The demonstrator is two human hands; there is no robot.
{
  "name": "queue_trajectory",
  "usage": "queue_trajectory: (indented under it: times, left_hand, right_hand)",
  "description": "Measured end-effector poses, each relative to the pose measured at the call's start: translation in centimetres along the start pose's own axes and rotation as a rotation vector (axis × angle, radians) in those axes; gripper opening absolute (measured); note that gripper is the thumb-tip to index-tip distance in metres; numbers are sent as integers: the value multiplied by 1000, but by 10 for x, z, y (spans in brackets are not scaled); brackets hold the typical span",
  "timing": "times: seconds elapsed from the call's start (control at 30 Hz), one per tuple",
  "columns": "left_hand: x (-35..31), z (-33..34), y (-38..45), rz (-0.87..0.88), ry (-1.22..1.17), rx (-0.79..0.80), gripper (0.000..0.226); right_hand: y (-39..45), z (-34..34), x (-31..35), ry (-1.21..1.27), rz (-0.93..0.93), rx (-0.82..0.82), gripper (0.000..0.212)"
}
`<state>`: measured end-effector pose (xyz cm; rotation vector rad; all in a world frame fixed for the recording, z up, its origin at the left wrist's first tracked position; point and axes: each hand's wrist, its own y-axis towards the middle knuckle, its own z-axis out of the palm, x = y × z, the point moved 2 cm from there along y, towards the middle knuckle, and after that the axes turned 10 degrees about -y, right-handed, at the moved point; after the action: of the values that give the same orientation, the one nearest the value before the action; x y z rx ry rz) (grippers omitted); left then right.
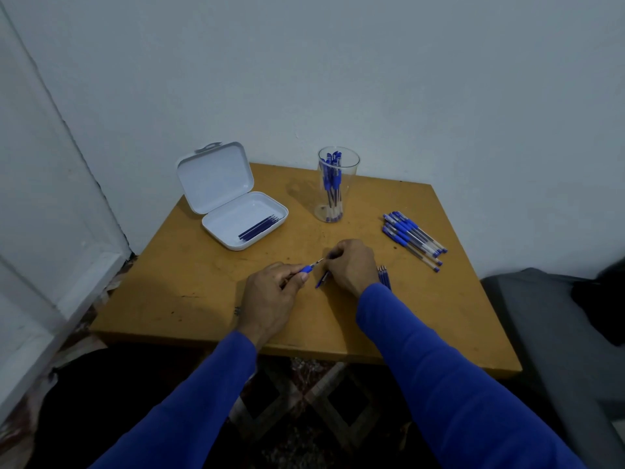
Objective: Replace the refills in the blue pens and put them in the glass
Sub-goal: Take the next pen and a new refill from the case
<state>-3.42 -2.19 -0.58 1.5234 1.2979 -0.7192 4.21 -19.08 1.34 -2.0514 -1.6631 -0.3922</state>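
Note:
My left hand (pixel 270 299) grips a blue pen barrel (pixel 308 267) near the table's middle, with the metal tip pointing right. My right hand (pixel 351 265) is closed at that tip; what it pinches is too small to tell. A blue pen cap (pixel 323 279) lies on the table just under my right hand. Several used refills (pixel 384 277) lie by my right wrist. A clear glass (pixel 338 184) at the back holds several blue pens. A pile of blue pens (pixel 412 238) lies at the right. An open white case (pixel 236 211) holds several dark refills (pixel 258 227).
The small wooden table (pixel 189 292) stands in a corner against a pale wall. A grey cushion (pixel 558 326) sits to the right of it. A white door frame (pixel 50 231) runs along the left. The table's crossed legs show below the front edge.

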Motion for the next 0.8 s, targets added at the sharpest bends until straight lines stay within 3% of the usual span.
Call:
queue_trajectory:
  times: [0.13,0.33,0.57,0.8]
  left_hand:
    - [-1,0,0,-3,-1,4,26]
    - [0,0,0,-7,-5,4,25]
    - [-1,-1,-1,14,-20,-6,24]
    - [0,-2,-1,-2,-45,-5,24]
  right_hand:
    - [-3,-1,-1,21,-18,-2,13]
    - [-28,-9,-1,198,-45,-151,12]
    - [-60,0,-1,709,63,132,8]
    - [-63,-3,2,863,9,136,14]
